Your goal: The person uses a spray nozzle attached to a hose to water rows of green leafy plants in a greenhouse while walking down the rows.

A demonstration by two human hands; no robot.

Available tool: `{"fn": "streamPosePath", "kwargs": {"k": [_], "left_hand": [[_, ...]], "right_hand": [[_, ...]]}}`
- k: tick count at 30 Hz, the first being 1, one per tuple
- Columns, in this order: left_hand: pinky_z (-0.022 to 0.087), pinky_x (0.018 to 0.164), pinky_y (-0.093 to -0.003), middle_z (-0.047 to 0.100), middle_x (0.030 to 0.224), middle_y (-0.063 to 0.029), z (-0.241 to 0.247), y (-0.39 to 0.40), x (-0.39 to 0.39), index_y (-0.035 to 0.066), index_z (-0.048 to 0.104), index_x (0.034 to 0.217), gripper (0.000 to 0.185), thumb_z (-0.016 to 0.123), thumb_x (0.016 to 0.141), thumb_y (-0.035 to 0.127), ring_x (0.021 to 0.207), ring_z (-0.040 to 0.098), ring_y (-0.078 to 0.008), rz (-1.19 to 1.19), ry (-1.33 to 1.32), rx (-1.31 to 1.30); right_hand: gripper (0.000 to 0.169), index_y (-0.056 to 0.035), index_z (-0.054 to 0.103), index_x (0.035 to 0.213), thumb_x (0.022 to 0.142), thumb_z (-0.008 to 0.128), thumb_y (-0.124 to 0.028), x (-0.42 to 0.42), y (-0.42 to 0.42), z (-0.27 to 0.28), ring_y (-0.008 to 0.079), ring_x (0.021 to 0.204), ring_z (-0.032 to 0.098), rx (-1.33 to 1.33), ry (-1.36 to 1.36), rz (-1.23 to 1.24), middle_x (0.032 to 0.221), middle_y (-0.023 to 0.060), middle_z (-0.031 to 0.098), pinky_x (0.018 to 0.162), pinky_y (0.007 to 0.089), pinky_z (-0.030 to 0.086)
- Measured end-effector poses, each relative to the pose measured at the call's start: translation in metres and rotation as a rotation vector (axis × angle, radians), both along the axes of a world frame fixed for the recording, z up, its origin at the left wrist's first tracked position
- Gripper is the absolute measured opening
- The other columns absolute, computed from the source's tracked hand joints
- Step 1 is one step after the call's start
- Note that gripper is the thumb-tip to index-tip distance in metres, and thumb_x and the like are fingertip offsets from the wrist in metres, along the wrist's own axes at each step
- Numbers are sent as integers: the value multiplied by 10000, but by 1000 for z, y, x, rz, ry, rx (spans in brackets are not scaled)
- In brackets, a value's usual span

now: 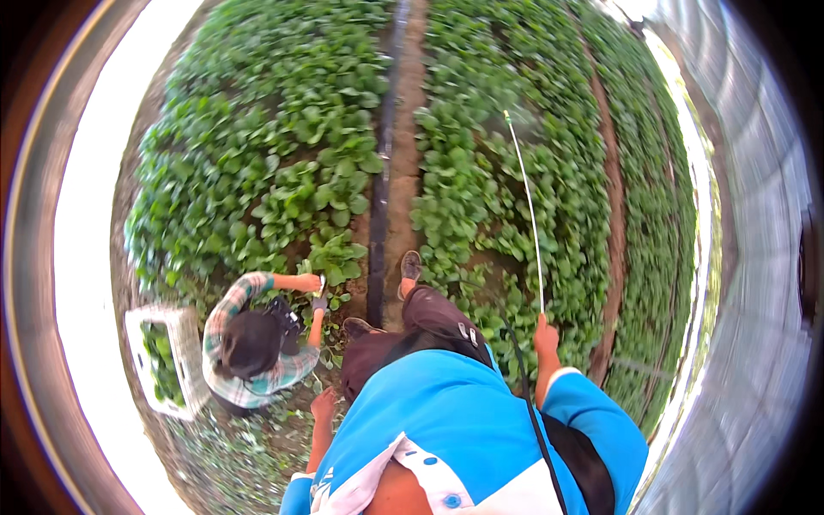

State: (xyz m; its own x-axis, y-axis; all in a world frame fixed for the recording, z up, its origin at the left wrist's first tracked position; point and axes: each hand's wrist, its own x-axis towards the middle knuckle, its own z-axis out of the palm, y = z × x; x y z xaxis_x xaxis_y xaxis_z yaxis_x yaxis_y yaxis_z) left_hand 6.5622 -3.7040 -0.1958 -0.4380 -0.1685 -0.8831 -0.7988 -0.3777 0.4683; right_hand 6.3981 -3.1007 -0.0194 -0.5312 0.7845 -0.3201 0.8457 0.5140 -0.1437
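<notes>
My right hand [546, 336] is closed on the lower end of a long white spray wand [532, 212]. The wand reaches out over the leafy green plants [450, 174], with a yellow-green nozzle [507, 117] at its far tip and a faint mist around it. A black hose [520, 360] runs beside my right arm and over my blue shirt. On the other side, my left hand [324, 404] hangs low beside my thigh, above sparse plants and soil. Its fingers look bent, and I cannot tell whether it holds anything.
A person in a plaid shirt and dark cap [252, 344] crouches at my left, hands at the plants. Beside them stands a white plastic crate [194, 360] with leafy greens inside. A black drip line or strip [378, 244] runs along the soil path [404, 148] between beds. Greenhouse sheeting [766, 193] rises at the right.
</notes>
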Motion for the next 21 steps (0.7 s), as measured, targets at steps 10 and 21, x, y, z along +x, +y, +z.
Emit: {"fn": "streamPosePath", "kwargs": {"k": [10,21], "left_hand": [[425,528,-199,664,876,-16,63,64,-216,31,623,1137,308,578,855,145,683,582,-65,-510,-17,-170],[456,636,-220,671,992,-83,86,155,-359,-28,603,1151,331,542,858,113,782,622,-117,-720,62,-278]], "right_hand": [[587,-102,368,593,891,390,-606,-10,151,-38,202,321,284,-478,596,-1094,447,32,325,324,369,258],[574,-127,320,582,923,347,-589,-228,190,-52,144,349,225,-712,702,-1001,465,-1,281,353,314,216]]}}
